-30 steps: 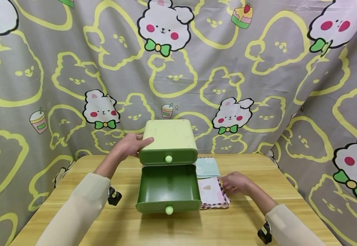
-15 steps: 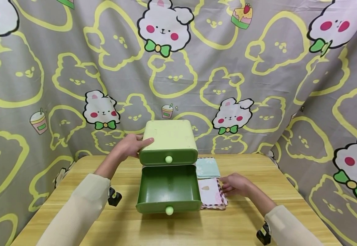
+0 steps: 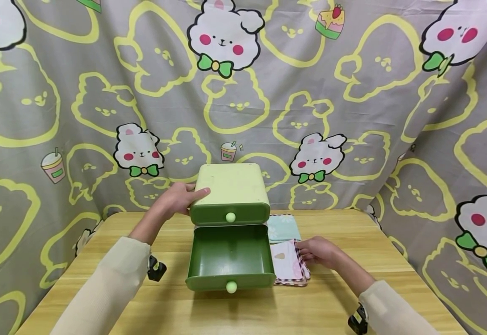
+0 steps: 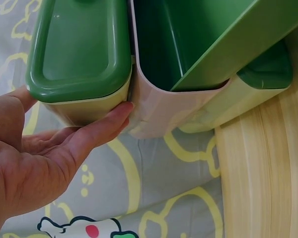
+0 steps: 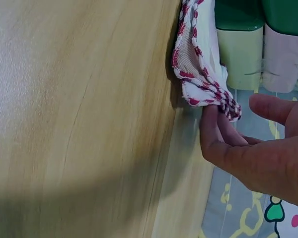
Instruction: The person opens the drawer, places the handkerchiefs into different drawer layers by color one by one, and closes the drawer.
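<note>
A two-tier green plastic drawer box point(image 3: 230, 218) stands at the centre of a pale wooden table point(image 3: 335, 302), its lower drawer point(image 3: 229, 258) pulled out toward six o'clock and showing a bare green floor. The upper drawer point(image 3: 229, 214) sits pushed in, with a pale round knob point(image 3: 230, 217) on its front.

The left hand point(image 3: 180, 197) rests at nine o'clock of the box top. Its thumb lies across the light-green lid and its fingers run along the side wall; the left wrist view shows those fingers point(image 4: 97, 131) nearly straight, flat against the box's outer shell, not curled round anything.

At three o'clock of the open drawer lies a folded pink and white cloth with a red-stitched border point(image 3: 288, 263), just beside the drawer wall. The right hand point(image 3: 316, 251) is at the cloth's three-o'clock edge. In the right wrist view the fingertips point(image 5: 216, 124) reach under the lifted stitched corner point(image 5: 203, 84) and the thumb hovers close over it, so the corner is caught lightly between thumb and fingers while the remainder of the cloth lies on the table.

At twelve o'clock of that cloth, touching it, lies a folded pale blue cloth point(image 3: 283, 228). A grey curtain printed with cartoon rabbits point(image 3: 352, 93) hangs behind the table.
</note>
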### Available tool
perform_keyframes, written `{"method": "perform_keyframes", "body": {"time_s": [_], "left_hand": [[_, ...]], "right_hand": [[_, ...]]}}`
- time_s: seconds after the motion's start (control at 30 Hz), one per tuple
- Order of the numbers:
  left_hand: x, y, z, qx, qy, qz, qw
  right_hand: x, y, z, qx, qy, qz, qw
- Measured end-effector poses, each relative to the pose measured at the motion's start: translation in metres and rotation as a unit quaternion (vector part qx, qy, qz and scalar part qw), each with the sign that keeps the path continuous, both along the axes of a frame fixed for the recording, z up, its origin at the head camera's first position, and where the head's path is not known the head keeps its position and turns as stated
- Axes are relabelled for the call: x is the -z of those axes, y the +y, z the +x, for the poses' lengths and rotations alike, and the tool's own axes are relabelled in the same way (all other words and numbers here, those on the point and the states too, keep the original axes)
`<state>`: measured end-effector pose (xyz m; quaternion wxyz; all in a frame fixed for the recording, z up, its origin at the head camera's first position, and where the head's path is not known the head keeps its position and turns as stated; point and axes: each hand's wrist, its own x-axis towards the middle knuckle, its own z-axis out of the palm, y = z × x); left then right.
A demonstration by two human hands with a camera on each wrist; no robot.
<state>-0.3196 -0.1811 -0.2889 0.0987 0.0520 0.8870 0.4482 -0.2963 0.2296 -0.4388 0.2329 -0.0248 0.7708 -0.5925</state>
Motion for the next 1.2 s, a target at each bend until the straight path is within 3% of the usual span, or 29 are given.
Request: {"method": "perform_keyframes", "body": {"time_s": [0.27, 0.5, 0.87, 1.2], "left_hand": [[0.0, 0.0, 0.0, -0.001, 0.004, -0.007, 1.0], [0.0, -0.001, 0.001, -0.002, 0.003, -0.004, 1.0], [0.001, -0.001, 0.001, 0.002, 0.006, -0.002, 1.0], [0.001, -0.001, 0.001, 0.002, 0.008, 0.0, 1.0]], "right_hand": [[-0.002, -0.007, 0.007, 0.021, 0.011, 0.068, 0.997], [-0.001, -0.012, 0.011, 0.029, 0.014, 0.066, 0.997], [0.001, -0.019, 0.012, 0.083, 0.048, 0.097, 0.991], [-0.004, -0.016, 0.012, 0.077, 0.057, 0.051, 0.994]]}}
